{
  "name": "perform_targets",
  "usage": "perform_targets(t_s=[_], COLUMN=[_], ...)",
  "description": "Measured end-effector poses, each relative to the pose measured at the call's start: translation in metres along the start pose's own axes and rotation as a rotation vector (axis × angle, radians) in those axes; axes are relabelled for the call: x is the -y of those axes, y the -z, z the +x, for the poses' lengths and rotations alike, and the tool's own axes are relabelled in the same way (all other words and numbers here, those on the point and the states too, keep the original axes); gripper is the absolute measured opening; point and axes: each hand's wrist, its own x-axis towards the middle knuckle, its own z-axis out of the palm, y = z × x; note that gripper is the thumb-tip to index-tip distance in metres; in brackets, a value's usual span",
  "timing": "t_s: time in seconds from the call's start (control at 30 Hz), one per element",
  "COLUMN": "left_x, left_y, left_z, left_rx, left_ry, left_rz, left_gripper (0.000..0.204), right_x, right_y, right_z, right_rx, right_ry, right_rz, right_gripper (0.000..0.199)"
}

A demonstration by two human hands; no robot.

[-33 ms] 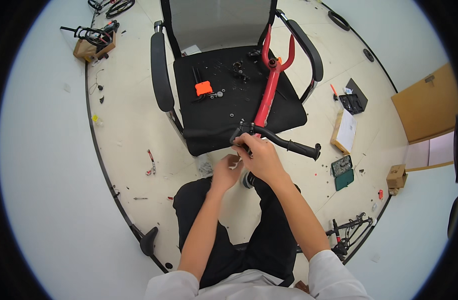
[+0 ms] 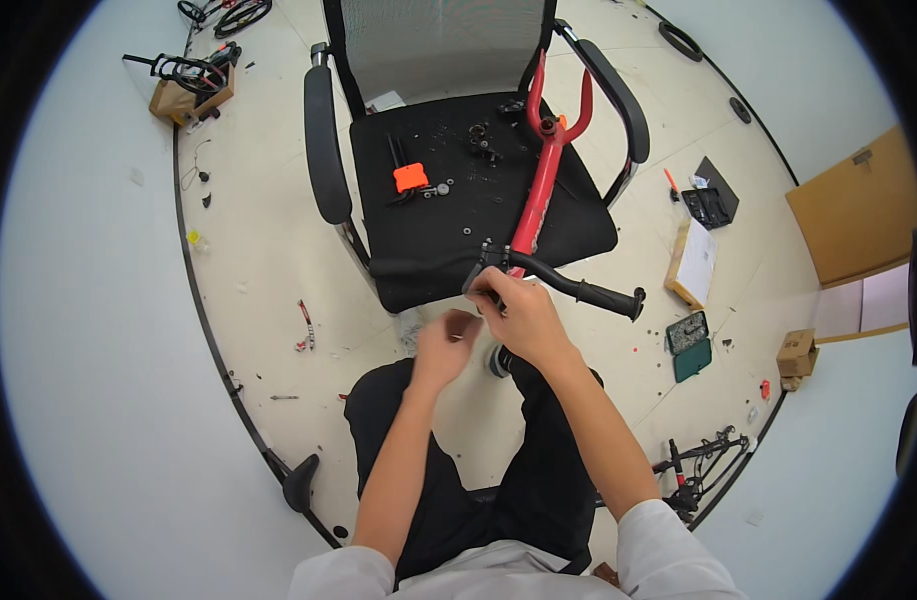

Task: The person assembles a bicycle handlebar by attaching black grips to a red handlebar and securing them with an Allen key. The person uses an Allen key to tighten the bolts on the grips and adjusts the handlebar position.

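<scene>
A red bicycle fork (image 2: 541,190) lies along the seat of a black office chair (image 2: 419,245), its prongs toward the backrest. At its near end, by the seat's front edge, sits a black handlebar (image 2: 559,280) with a rubber grip (image 2: 611,298) pointing right. My right hand (image 2: 524,310) is closed round the handlebar's middle by the clamp; its fingers hide part of it. Just left of it and lower, my left hand (image 2: 445,348) hangs above my knees, apart from the bar. Its fingers are curled together, slightly blurred, and whatever they may hold is too small to name.
On the seat lie an orange-and-black tool (image 2: 411,178), small nuts and washers (image 2: 442,189) and black metal parts (image 2: 482,143). Around the chair are a green case (image 2: 691,350), a cardboard box (image 2: 797,352), a bicycle saddle (image 2: 300,484) and a black bike frame (image 2: 694,470).
My left hand has drawn back a little to the left, away from my right hand. The right hand keeps its place on the handlebar.
</scene>
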Motion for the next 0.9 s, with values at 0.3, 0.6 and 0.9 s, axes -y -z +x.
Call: perform_targets(t_s=[0.3,0.6,0.9], left_x=[-0.088,-0.091,-0.087], left_y=[0.066,0.055,0.052], left_z=[0.017,0.024,0.031], left_rx=[-0.047,-0.151,-0.112], left_ry=[-0.397,-0.639,-0.688], left_rz=[-0.152,-0.101,-0.075], left_gripper=[0.022,0.018,0.028], right_x=[-0.008,-0.009,-0.018], right_y=[-0.009,-0.005,-0.015], right_z=[0.003,-0.001,0.003], right_rx=[-0.015,0.062,-0.020], right_ry=[-0.048,0.008,0.009], right_rz=[0.093,0.148,0.203], right_gripper=[0.020,0.026,0.020])
